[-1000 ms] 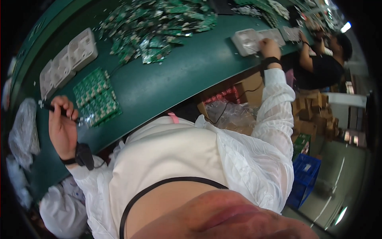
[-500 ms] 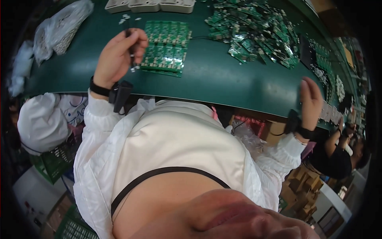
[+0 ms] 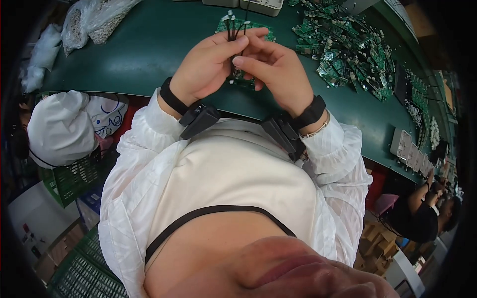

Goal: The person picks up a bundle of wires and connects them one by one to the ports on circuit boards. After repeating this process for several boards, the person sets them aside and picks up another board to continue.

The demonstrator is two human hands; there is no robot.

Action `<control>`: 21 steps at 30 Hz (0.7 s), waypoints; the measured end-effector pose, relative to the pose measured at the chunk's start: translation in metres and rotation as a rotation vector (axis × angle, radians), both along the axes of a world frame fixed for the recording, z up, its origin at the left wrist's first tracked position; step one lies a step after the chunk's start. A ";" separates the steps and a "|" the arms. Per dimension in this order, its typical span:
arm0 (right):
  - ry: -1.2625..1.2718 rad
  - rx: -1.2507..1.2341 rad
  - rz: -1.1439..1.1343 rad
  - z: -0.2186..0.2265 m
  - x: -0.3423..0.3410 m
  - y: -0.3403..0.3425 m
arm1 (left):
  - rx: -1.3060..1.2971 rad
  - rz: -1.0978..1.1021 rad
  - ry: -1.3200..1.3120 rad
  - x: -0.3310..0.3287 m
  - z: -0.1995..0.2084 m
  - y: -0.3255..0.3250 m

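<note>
Black wires with small white plugs (image 3: 231,30) stand up as a bundle from my left hand (image 3: 206,64), which is closed round them. My right hand (image 3: 283,72) meets it, thumb and fingers pinched on one black wire beside the bundle. Under and behind both hands lies a panel of green circuit boards (image 3: 222,25), mostly covered by them. More white plugs show below the fingers, at the lower ends of the wires. Each wrist wears a black strap with a black box.
A heap of loose circuit boards (image 3: 348,54) covers the right of the green table (image 3: 134,64). Plastic bags of small parts (image 3: 102,25) lie far left, pale plastic housings (image 3: 263,7) at the far edge. A co-worker (image 3: 420,213) sits at the right; green crates (image 3: 87,268) stand lower left.
My right hand has come in from the far right, where it was empty, and now pinches a wire. My left hand has moved right with the wires. The view has shifted slightly.
</note>
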State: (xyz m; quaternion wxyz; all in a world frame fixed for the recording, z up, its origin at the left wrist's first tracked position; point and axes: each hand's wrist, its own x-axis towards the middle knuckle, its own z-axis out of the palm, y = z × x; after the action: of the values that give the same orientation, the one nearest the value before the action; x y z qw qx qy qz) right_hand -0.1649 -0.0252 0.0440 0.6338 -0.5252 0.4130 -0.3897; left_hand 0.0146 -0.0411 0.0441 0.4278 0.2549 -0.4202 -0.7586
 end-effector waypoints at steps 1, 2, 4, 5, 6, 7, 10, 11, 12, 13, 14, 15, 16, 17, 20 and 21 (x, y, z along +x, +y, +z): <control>-0.027 0.026 0.011 -0.002 0.002 -0.001 | 0.031 0.030 0.008 -0.001 0.001 0.001; -0.054 0.054 0.021 -0.004 0.003 -0.002 | 0.035 0.027 0.009 -0.001 0.000 0.001; -0.032 0.061 0.041 -0.006 -0.002 -0.005 | -0.055 0.024 -0.065 0.001 -0.003 0.002; -0.011 0.064 0.064 -0.007 -0.008 -0.006 | -0.099 0.025 -0.102 0.003 -0.004 0.002; 0.010 0.066 0.086 -0.008 -0.015 -0.006 | -0.094 0.022 -0.101 0.009 -0.004 0.001; 0.011 0.070 0.086 -0.011 -0.023 -0.005 | -0.135 0.074 -0.213 0.022 -0.003 -0.001; -0.025 0.122 -0.192 -0.021 -0.050 -0.003 | -0.210 0.168 -0.435 0.058 -0.007 -0.010; -0.025 0.125 -0.190 -0.023 -0.055 -0.001 | -0.383 0.265 -0.662 0.067 -0.011 -0.009; -0.019 0.163 -0.174 -0.025 -0.060 0.000 | -0.557 0.361 -0.889 0.072 -0.012 -0.008; -0.013 0.200 -0.158 -0.027 -0.063 0.001 | -0.733 0.456 -1.114 0.076 -0.014 -0.007; -0.008 0.238 -0.143 -0.029 -0.064 0.002 | -0.731 0.453 -1.114 0.076 -0.018 -0.006; -0.008 0.241 -0.146 -0.031 -0.063 0.003 | -0.704 0.415 -1.190 0.074 -0.019 -0.005; -0.047 0.257 -0.123 -0.033 -0.061 0.003 | -0.676 0.379 -1.265 0.071 -0.020 -0.005; -0.087 0.274 -0.101 -0.034 -0.058 0.003 | -0.648 0.340 -1.338 0.069 -0.020 -0.005; -0.136 0.289 -0.079 -0.032 -0.051 0.007 | -0.669 0.319 -1.363 0.067 -0.024 -0.004; -0.145 0.287 -0.076 -0.032 -0.050 0.008 | -0.680 0.307 -1.374 0.065 -0.027 -0.005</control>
State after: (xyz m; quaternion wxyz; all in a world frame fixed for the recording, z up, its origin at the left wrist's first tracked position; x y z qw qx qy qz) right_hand -0.2145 -0.0173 0.0123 0.7153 -0.3837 0.4371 -0.3874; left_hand 0.0799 -0.0465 0.0167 0.2263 0.5776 -0.7603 -0.1925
